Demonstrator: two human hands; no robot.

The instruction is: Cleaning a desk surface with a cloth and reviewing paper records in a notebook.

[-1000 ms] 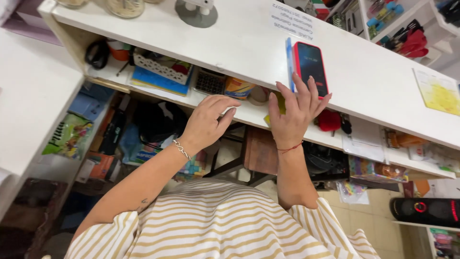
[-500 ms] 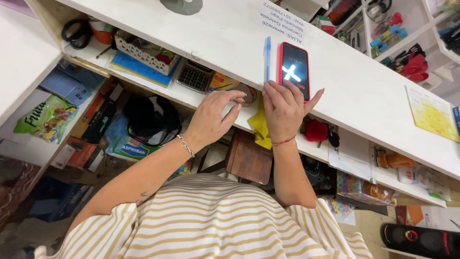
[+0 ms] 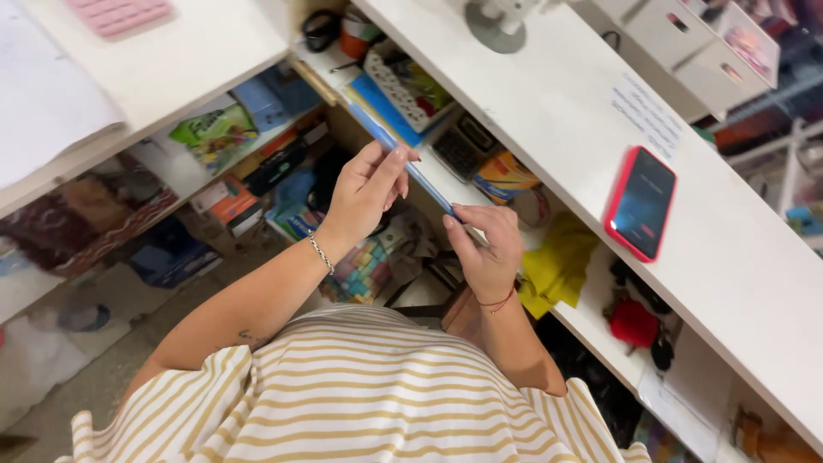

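Both hands pinch one thin blue strip: the left hand [image 3: 364, 193] grips its upper stretch, the right hand [image 3: 487, 249] its lower end, lifted off the counter, nothing further done with it yet. Right of the right hand lies a red-cased phone [image 3: 641, 204]; beyond it, a white printed label [image 3: 649, 117]; left of the left hand, a green package [image 3: 214, 133].

We see bare room on the white counter top [image 3: 549, 129] left of the red phone [image 3: 641, 203], which lies near its front edge. The fan base [image 3: 497, 19] blocks the far edge. The shelf below [image 3: 446, 180] is crammed (calculator [image 3: 463, 147], yellow cloth [image 3: 557, 261]).
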